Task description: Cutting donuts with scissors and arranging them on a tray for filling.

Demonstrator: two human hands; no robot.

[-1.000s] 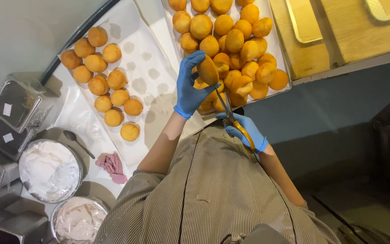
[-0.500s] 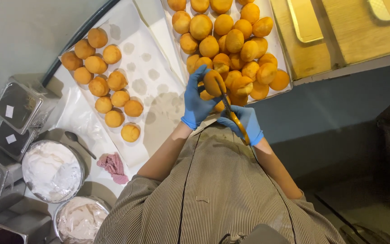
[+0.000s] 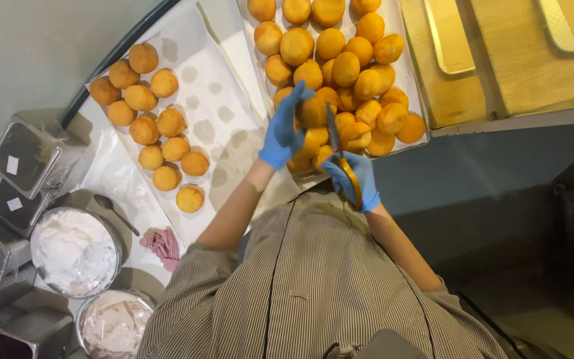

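From the head camera we look straight down on our striped shirt (image 3: 313,292) and both hands in blue gloves, working over the near edge of a tray. Our left hand (image 3: 286,129) has its fingers curled around a golden round bun (image 3: 313,112), holding it just above the heap of similar buns (image 3: 340,60) that fills the paper-lined tray (image 3: 412,80). Our right hand (image 3: 355,178) is closed around the yellow handle of a pair of scissors (image 3: 340,149); the dark blades run up from that hand to the held bun and touch it, though we cannot tell how far the blades are parted.

To the left, a second sheet of white paper (image 3: 220,100) carries a smaller group of buns (image 3: 151,129) set in loose rows, each apart from the next, with faint greasy rings on the bare paper beside them. Near our left elbow stands a round metal bowl of white cream (image 3: 73,251), and just below it another bowl of paler cream (image 3: 113,324). A dark spoon (image 3: 113,211) lies between the first bowl and the paper, and a crumpled pink cloth (image 3: 162,243) lies next to it. Square metal containers (image 3: 24,156) stand along the left edge. A wooden counter (image 3: 519,60) runs along the top right
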